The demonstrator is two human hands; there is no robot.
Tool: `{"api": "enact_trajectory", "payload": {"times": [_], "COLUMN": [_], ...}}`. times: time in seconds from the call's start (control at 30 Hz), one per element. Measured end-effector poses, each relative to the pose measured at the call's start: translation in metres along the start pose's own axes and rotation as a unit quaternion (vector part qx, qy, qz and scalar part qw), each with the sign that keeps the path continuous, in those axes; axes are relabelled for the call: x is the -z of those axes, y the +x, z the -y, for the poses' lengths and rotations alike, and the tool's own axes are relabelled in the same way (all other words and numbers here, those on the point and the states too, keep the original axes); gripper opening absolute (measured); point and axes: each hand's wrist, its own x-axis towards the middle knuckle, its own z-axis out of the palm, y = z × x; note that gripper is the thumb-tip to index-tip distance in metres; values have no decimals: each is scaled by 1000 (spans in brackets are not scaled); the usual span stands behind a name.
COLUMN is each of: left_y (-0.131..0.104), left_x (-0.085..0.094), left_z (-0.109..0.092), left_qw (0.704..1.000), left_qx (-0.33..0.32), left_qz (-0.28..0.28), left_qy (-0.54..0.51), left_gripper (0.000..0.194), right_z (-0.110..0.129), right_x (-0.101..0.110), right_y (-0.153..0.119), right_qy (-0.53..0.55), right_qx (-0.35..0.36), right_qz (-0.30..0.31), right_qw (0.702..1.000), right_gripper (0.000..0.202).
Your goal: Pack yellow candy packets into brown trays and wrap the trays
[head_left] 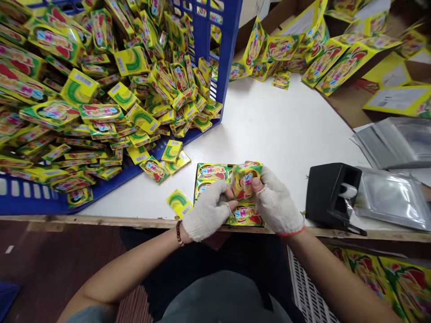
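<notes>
Both hands wear white gloves with bare fingertips, at the table's front edge. My right hand [278, 202] is closed on a small yellow-green candy box [243, 181], its thumb on the printed face. My left hand [210, 210] is just left of that box, thumb and fingers bent close together; whether anything is between them is hidden. Beneath the hands lies a larger open tray with small boxes [212, 172] in rows, partly covered by the hands. One loose box [179, 203] lies left of my left hand.
A blue crate [224, 58] heaped with small boxes fills the left. A black tape dispenser [332, 193] stands at right, beside clear plastic sleeves [392, 197]. Folded yellow display cartons [353, 63] lie in a cardboard box at back right. More loose boxes [172, 150] sit by the crate.
</notes>
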Motion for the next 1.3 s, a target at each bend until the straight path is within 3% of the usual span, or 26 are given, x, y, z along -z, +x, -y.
{"api": "enact_trajectory", "payload": {"times": [0.07,0.13,0.2,0.23,0.3,0.37,0.43,0.57,0.67,0.73,0.8,0.9,1.0,1.07,1.13,1.2,1.3], "left_y": [-2,-3,-4,-6,-11,-19,-24,-25,-25,-29,-32,-32,-20,-8,6,18,36], "left_x": [13,40,73,88,111,123,124,123,130,135,138,131,105,79,53,33,25], "left_z": [0,4,13,20,36,49,59,64,61,55,43,18,-5,-13,-13,-9,1], "left_qw": [990,965,935,922,888,854,835,818,815,842,886,947,991,995,981,975,992], "left_qx": [-54,-106,-108,-92,-63,-37,-12,74,137,158,144,26,-63,-59,-41,-27,-29], "left_qz": [20,-19,-52,-26,89,184,231,238,210,161,75,-39,-59,-44,-29,-29,-80], "left_qy": [126,239,333,375,446,486,499,519,522,489,435,318,106,-66,-190,-218,-97], "left_gripper": [7,15,22,28,47,63,65,50,33,17,9,14,15,19,25,30,36], "right_z": [4,2,-5,-9,-19,-28,-36,-45,-49,-49,-46,-30,-6,10,20,21,8], "right_x": [9,19,26,27,25,19,13,8,8,7,7,3,-6,-14,-20,-21,-8], "right_y": [8,19,29,33,38,39,37,27,21,19,18,18,23,27,30,34,43], "right_qy": [-34,-115,-197,-235,-308,-373,-426,-492,-495,-469,-430,-354,-240,-147,-72,-50,-140], "right_qx": [3,23,44,56,92,141,192,245,249,248,249,252,236,225,233,238,227], "right_qz": [5,52,121,153,189,190,167,127,102,87,59,4,38,101,132,118,78], "right_qw": [999,992,972,958,928,897,868,826,826,843,866,901,941,958,961,963,961], "right_gripper": [48,42,32,28,24,25,27,29,29,30,30,29,37,60,67,52,47]}}
